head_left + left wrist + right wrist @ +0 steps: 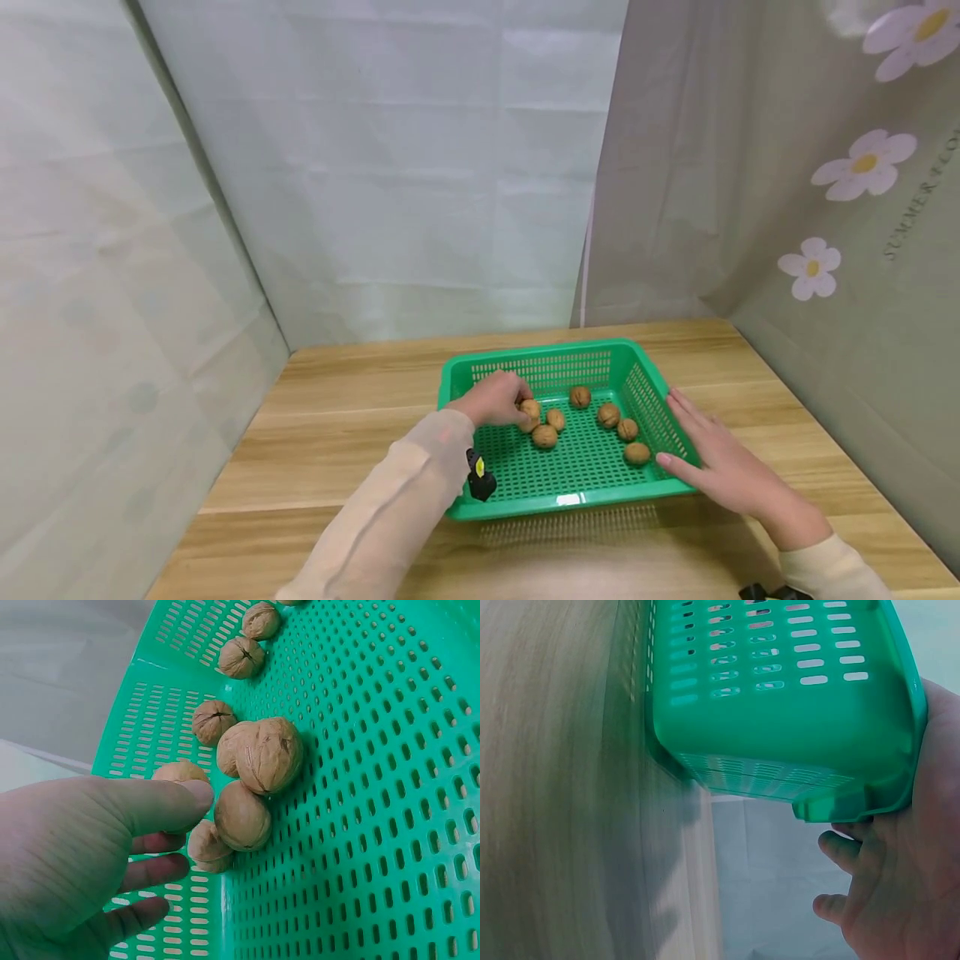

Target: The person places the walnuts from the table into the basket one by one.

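Note:
A green plastic basket (pixel 570 500) with slotted walls holds several brown walnuts. My left hand (pixel 495 397) reaches over its left side and pinches a walnut (pixel 180 772) between thumb and fingers; the thumb covers part of that nut in the left wrist view. Close by lie other walnuts, among them one walnut (pixel 544 436) on the basket floor and a walnut (pixel 270 755) in the cluster near the fingertips. My right hand (pixel 731 471) rests against the basket's right rim, fingers stretched along it and thumb spread toward the front corner.
More walnuts (pixel 637 453) sit toward the basket's right side, with another walnut (pixel 580 397) near the back wall. Beneath is a wooden table (pixel 337 433). Pale curtains (pixel 390 183) enclose the back and sides, the right one printed with flowers.

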Tool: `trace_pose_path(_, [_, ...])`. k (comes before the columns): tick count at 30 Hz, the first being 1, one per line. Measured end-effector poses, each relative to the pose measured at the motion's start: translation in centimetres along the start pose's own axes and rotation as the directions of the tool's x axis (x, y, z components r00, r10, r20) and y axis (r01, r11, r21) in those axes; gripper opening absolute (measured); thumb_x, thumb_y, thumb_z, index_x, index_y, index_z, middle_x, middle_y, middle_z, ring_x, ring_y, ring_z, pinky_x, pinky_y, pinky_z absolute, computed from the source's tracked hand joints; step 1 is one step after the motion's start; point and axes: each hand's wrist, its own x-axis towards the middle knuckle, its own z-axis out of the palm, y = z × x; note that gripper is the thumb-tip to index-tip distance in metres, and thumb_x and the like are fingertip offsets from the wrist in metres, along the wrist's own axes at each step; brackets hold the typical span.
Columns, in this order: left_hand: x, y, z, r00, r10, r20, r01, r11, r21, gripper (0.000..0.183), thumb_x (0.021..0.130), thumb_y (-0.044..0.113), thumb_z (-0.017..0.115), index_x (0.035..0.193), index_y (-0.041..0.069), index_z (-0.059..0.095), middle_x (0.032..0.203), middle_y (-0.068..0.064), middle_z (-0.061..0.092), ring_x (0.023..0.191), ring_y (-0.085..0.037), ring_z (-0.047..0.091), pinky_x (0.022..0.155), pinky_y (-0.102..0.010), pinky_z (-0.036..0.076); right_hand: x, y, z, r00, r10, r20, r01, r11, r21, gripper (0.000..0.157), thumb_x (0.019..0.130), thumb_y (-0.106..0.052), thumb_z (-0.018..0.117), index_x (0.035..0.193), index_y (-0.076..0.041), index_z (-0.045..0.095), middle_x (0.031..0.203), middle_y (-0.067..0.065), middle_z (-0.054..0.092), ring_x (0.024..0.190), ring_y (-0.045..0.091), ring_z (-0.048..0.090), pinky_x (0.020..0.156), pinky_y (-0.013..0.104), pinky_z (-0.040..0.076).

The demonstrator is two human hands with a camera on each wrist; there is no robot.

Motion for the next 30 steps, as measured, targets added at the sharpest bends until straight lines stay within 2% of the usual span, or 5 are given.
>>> trace_pose_path(4, [-0.15,-0.07,0.24,1.0,-0.013,0.019,0.013,1.0,-0.01,0.008,0.081,0.019,0.078,0.08,0.019,0.07,0.066,0.007,0.058,0.058,-0.01,0.046,0.054,-0.025,0.04,-0.01,-0.01,0.05,1.0,0.002,0.0,-0.002,1.0,0.003,0.082,0.095,-0.04,0.06,0.155,-0.006,0.014,0.16,0.007,0.007,0.14,0.045,0.018,0.104,0.07,0.015])
trace_pose_path(11, [-0.35,0.12,0.19,0.999,-0.038,0.034,0.039,0.999,-0.016,0.012,0.081,0.021,0.079,0.092,0.017,0.075,0.075,0.011,0.062,0.066,-0.008,0.054,0.06,-0.025,0.046,-0.02,0.14,0.19,1.0,0.005,-0.004,-0.005,1.0,0.003,0.082,0.094,-0.039,0.061,0.155,-0.008,0.015,0.161,0.005,0.008,0.141,0.043,0.019,0.104,0.069,0.016])
trace_pose_path(22, [-0.47,-0.23,0.14,0.999,-0.009,0.051,0.012,0.999,-0.048,0.016,0.085,0.023,0.075,0.079,0.01,0.067,0.066,0.006,0.049,0.058,-0.01,0.037,0.056,-0.025,0.033,-0.02,0.07,0.16,1.0,0.006,-0.005,-0.006,1.0,0.013,0.082,0.094,-0.037,0.061,0.155,-0.007,0.015,0.16,0.006,0.008,0.14,0.045,0.018,0.104,0.07,0.015])
trace_pose_path(27, [-0.45,-0.55,0.03,0.999,-0.032,0.011,0.032,0.999,-0.031,0.033,0.087,0.03,0.073,0.11,0.007,0.071,0.1,0.001,0.067,0.086,-0.01,0.059,0.075,-0.028,0.049,0.01,0.08,0.17,1.0,0.007,-0.006,-0.007,1.0,0.016,0.083,0.094,-0.038,0.062,0.155,-0.007,0.015,0.16,0.007,0.008,0.14,0.046,0.018,0.104,0.07,0.016])
trace_pose_path(30, [-0.47,-0.55,-0.16,0.999,-0.04,-0.008,0.04,0.999,-0.031,0.041,0.087,0.034,0.073,0.12,0.01,0.068,0.117,-0.002,0.066,0.107,-0.017,0.06,0.087,-0.034,0.051,-0.01,0.06,0.14,1.0,0.006,-0.006,-0.006,1.0,0.014,0.082,0.094,-0.037,0.061,0.155,-0.009,0.014,0.161,0.006,0.007,0.14,0.045,0.018,0.103,0.07,0.018])
